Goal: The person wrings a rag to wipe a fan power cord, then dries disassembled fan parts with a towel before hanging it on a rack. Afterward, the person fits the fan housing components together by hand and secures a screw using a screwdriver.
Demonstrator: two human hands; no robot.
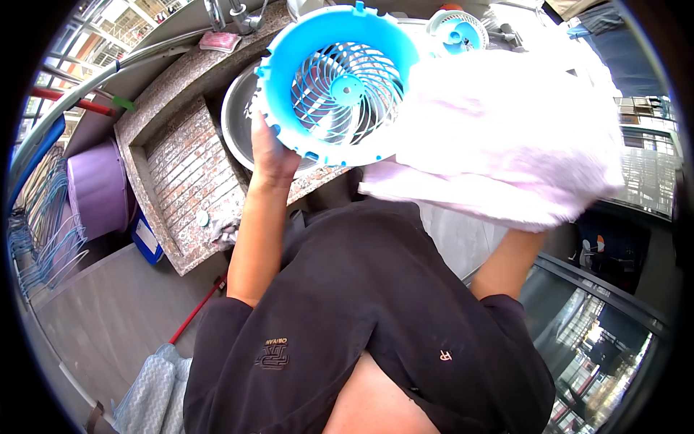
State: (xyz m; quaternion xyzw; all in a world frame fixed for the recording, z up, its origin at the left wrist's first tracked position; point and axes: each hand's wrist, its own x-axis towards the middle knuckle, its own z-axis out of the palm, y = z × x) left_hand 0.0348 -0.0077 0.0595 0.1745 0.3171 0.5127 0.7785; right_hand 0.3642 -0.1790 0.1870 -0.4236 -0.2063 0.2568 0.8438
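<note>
1. Left hand (273, 153): grip closed on the basket's (347, 25) rim, above the basin (235, 124) and the tabletop's (189, 163) near edge
2. Basket and towel (506, 173) overlap in view; room left of the basin, to the tabletop's left edge
3. Right hand: covered by the towel; I can't tell its grip
4. Basket hides most of the basin; glare bleaches the towel's far side

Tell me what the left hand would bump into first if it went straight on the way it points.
Probably the blue basket, whose rim the left hand touches; past that, perhaps the metal basin, though depth is unclear.
</note>
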